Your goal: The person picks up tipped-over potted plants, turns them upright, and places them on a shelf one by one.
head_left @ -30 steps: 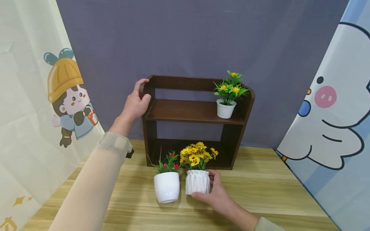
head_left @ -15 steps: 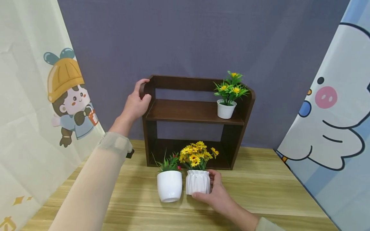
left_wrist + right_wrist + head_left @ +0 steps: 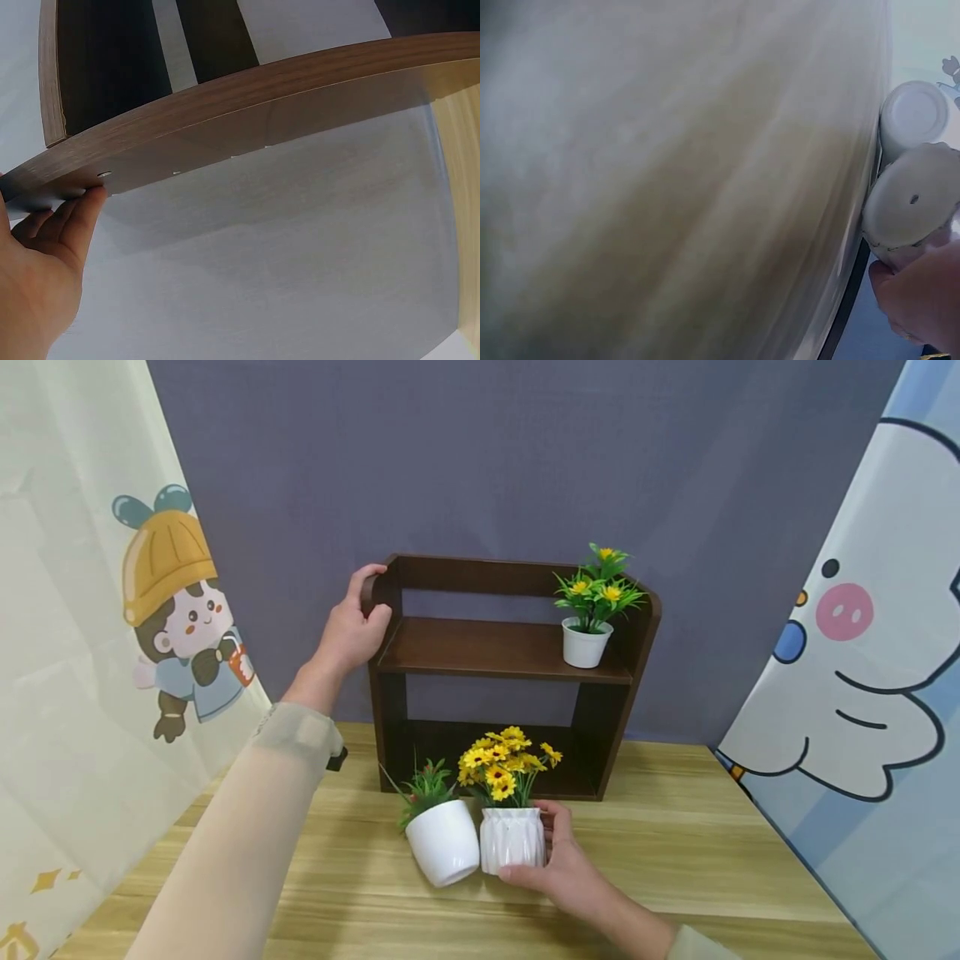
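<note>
My left hand (image 3: pixel 348 627) grips the upper left side panel of a dark brown two-tier shelf (image 3: pixel 502 645). In the left wrist view its fingers press the panel's outer face. With my right hand (image 3: pixel 558 864) I hold a pleated white flowerpot (image 3: pixel 512 841) of yellow flowers from its right side, thumb in front and fingers behind. Close to its left, a smooth white flowerpot (image 3: pixel 444 843) with red-flowered greenery leans its top to the left. The right wrist view shows the undersides of the pleated pot (image 3: pixel 911 199) and the smooth pot (image 3: pixel 915 116).
A small white pot (image 3: pixel 585 646) of yellow-flowered greenery stands at the right end of the upper shelf. The wood-grain table (image 3: pixel 690 835) extends in front and to both sides. A grey cloth (image 3: pixel 480 460) hangs behind, with printed cartoon sheets at left and right.
The smooth pot has shifted right, closer to the pleated one, and tipped so its top leans left. The pleated pot has dropped slightly in view. My left hand stays on the shelf.
</note>
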`<state>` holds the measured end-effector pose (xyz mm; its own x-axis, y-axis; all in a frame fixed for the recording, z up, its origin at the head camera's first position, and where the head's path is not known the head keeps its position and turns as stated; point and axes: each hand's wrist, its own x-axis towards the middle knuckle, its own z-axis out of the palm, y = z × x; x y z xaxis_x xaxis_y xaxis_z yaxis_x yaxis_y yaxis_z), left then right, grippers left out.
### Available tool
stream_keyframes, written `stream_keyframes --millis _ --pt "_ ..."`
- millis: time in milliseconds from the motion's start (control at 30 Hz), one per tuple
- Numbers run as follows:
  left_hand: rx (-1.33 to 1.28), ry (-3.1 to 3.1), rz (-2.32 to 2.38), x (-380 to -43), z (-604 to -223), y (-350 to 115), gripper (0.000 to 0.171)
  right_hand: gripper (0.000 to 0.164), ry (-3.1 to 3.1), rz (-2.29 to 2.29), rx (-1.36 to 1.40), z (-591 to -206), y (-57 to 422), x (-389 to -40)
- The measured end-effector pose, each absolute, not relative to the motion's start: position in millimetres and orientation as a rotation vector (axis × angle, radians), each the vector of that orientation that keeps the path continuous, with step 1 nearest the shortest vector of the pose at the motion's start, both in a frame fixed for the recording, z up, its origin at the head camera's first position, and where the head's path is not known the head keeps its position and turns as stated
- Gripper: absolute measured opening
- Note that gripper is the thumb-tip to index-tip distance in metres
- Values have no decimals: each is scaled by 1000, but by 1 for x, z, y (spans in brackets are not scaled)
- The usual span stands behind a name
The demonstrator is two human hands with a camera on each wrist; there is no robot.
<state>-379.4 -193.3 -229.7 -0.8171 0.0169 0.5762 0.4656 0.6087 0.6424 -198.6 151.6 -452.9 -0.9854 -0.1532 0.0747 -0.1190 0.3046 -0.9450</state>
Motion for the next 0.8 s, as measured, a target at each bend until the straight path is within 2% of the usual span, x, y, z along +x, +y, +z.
stream_keyframes --millis 367,633,800 --pt "-383 -2312 -1130 -379 -231 -194 64 114 2518 -1798 -288 -452 152 -197" --pt "-389 -2307 -1127 -380 -230 -194 64 123 2529 -1742 -296 -453 154 -195" --pt "-390 -2305 -1131 -379 -230 -194 65 122 2484 -1724 -314 -452 155 -193"
